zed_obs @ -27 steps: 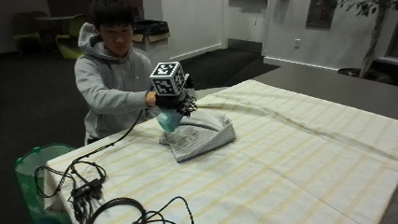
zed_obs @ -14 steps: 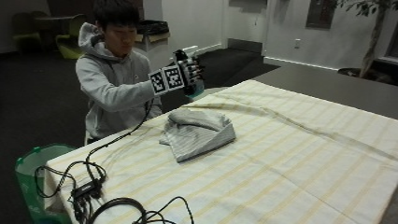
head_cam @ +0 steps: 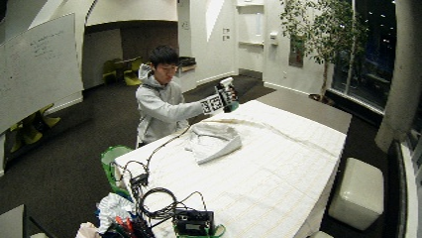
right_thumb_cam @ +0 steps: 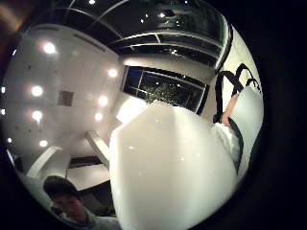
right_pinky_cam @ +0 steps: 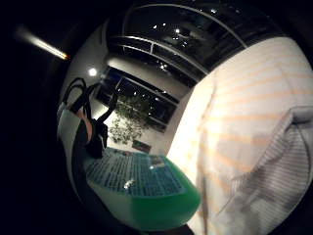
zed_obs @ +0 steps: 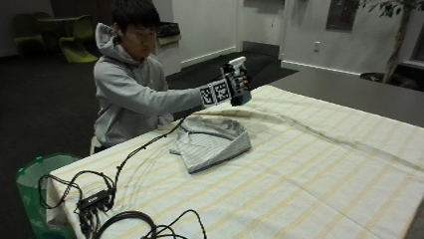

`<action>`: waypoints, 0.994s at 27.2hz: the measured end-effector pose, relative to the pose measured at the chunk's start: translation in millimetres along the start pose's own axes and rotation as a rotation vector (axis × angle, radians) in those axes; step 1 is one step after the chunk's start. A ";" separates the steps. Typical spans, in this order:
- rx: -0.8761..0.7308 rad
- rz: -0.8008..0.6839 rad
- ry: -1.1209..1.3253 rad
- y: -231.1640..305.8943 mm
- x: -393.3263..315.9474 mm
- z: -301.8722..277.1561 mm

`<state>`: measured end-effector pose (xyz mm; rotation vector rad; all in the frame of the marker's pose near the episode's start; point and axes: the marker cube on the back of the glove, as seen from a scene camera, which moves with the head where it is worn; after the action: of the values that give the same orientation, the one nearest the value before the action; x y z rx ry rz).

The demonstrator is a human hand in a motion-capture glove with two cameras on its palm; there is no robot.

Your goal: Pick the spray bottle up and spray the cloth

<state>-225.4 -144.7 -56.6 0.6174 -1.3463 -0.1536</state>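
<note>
Striped yellow-and-white fabric covers the surface (zed_obs: 318, 164), which stands in a dim room with white walls. The right hand (zed_obs: 233, 84) is raised above the surface edge nearest the person, its grip curled round the spray bottle (zed_obs: 237, 79), which it holds upright, clear of the surface. The bottle has a white head and a green body; its printed label (right_pinky_cam: 132, 174) is not legible. The cloth (zed_obs: 211, 139), grey-striped and folded, lies on the surface below the bottle, near that edge.
</note>
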 end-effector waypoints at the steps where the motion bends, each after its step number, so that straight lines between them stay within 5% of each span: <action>1: -0.002 0.006 0.015 1.2 11.2 8.0; 20: -0.091 -0.012 0.205 18.7 115.0 58.4; 27: -0.318 0.056 0.259 30.3 116.2 46.9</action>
<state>-249.0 -186.8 62.8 0.3183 -1.0590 -0.2284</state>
